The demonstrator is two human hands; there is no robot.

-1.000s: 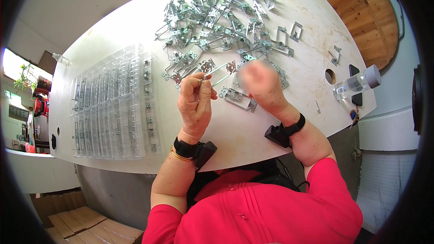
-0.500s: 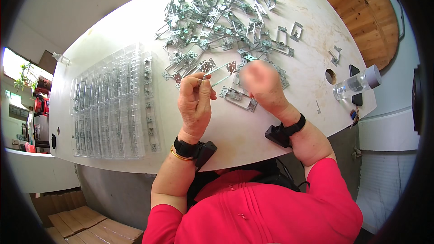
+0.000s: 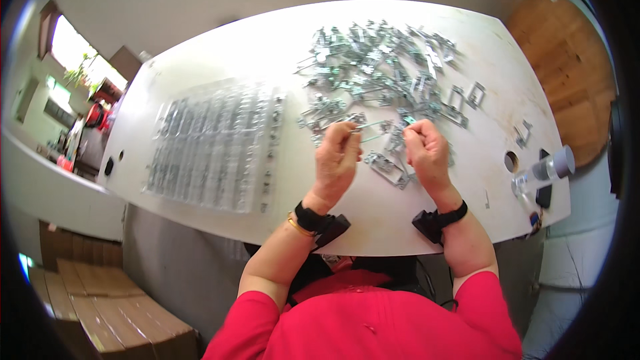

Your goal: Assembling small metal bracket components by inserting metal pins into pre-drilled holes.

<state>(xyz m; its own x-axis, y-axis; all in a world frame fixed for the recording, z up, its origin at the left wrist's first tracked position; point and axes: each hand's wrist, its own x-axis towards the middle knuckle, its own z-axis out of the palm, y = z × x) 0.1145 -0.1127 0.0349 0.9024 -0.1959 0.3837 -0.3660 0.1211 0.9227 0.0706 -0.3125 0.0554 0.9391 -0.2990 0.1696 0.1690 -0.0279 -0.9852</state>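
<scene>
My left hand (image 3: 337,161) is closed, thumb against fingers, on a slim metal frame (image 3: 377,127) whose two thin arms point right toward my other hand. My right hand (image 3: 428,151) is curled closed just beyond the frame's right end. Whatever its pinched fingers hold is hidden. Below and between the hands lies a rectangular metal bracket (image 3: 387,171) on the table. A large heap of similar metal brackets (image 3: 380,60) spreads over the table beyond both hands.
Clear plastic trays (image 3: 207,147) filled with metal parts lie on the white table (image 3: 200,67) at left. To the right are a water bottle (image 3: 543,172), a dark phone-like slab (image 3: 545,193), a round hole (image 3: 511,161) and loose brackets (image 3: 523,133). Cardboard boxes (image 3: 120,313) are on the floor.
The whole view has shifted, so the table and hands appear farther right. My right hand has come slightly nearer me relative to the left, its fingers curled. The left keeps its hold on the frame.
</scene>
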